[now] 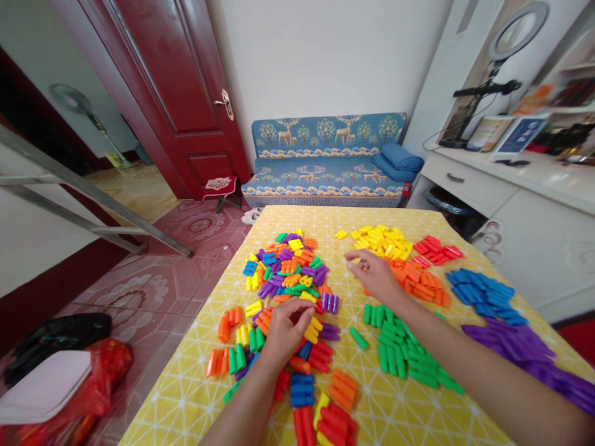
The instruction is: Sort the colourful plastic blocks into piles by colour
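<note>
Red tube-shaped plastic blocks are set nearest the camera, at the close end of a mixed-colour heap that is spread down the left half of the table. Over this heap the left hand is held with thumb and forefinger curved towards each other; whether a block is pinched there cannot be told. Above the meeting of the yellow group and the orange group, the right hand is held loosely curled, and no block is seen between its fingertips.

Separation by colour appears well advanced: on the right half, the yellow and orange groups are joined by a red group, a green group, a blue group and a purple group. Left unsorted is the sizeable mixed heap, in which all six colours are found.

Between the two halves a strip of bare yellow tablecloth is left, interrupted by a loose green block beside the green group. More open cloth is found along the left edge and at the near centre. Least room is left for the purple group, which is spread close to the right edge; the green group is partly crossed by the right forearm.
</note>
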Demonstrator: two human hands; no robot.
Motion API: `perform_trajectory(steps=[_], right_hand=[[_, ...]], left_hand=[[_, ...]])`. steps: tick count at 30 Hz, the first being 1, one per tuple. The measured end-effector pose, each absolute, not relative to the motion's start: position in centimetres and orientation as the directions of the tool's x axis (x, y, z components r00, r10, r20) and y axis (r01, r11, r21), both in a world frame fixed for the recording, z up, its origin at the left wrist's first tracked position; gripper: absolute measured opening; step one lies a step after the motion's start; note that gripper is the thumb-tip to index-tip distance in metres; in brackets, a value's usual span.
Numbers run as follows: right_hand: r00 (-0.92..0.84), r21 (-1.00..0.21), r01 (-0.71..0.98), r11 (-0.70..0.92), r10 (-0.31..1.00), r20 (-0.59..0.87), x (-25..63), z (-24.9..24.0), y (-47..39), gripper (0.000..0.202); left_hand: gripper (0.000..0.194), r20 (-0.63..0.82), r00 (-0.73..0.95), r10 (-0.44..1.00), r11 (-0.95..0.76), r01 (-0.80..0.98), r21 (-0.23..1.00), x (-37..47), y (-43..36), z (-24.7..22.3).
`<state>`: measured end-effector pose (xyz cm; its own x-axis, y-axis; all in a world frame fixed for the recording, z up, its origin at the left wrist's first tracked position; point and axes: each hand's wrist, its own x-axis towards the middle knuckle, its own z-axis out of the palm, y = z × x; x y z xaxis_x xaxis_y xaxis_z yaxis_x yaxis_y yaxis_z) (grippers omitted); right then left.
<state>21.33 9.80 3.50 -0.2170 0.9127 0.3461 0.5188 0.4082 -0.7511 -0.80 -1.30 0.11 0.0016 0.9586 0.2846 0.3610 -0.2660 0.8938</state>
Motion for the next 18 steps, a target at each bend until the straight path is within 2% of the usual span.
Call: perform_trajectory(steps=[3, 6, 9, 13, 18], right_hand=[[-0.399, -0.850, 0.388, 0.356, 0.897, 0.193, 17.7, 1.8, 2.4, 0.032], [-0.349, -0.893, 0.358, 0.274, 0.926, 0.144, 15.6, -0.5, -1.9, 0.045], [-0.235, -0.909, 0.348, 0.227, 0.960, 0.150, 14.7, -2.2, -2.8, 0.046], [-0.166, -0.912, 0.317, 0.261, 0.962, 0.218, 14.5, -3.1, -2.5, 0.044], [-0.121, -0.910, 0.280, 0.304, 0.952, 0.281, 14.7, -3.5, -2.5, 0.031]], left_hand=[[0.014, 0.302, 0.005, 0.953, -0.285, 0.352, 0.892, -0.8, -1.4, 0.3], [0.014, 0.315, -0.001, 0.949, -0.297, 0.334, 0.895, -0.7, -1.4, 0.2], [0.014, 0.320, 0.012, 0.947, -0.307, 0.316, 0.898, -0.7, -1.4, -0.2], [0.013, 0.345, 0.050, 0.937, -0.340, 0.347, 0.874, -0.7, -1.5, -0.1], [0.016, 0.382, 0.074, 0.921, -0.379, 0.390, 0.839, -0.7, -1.6, 0.6]])
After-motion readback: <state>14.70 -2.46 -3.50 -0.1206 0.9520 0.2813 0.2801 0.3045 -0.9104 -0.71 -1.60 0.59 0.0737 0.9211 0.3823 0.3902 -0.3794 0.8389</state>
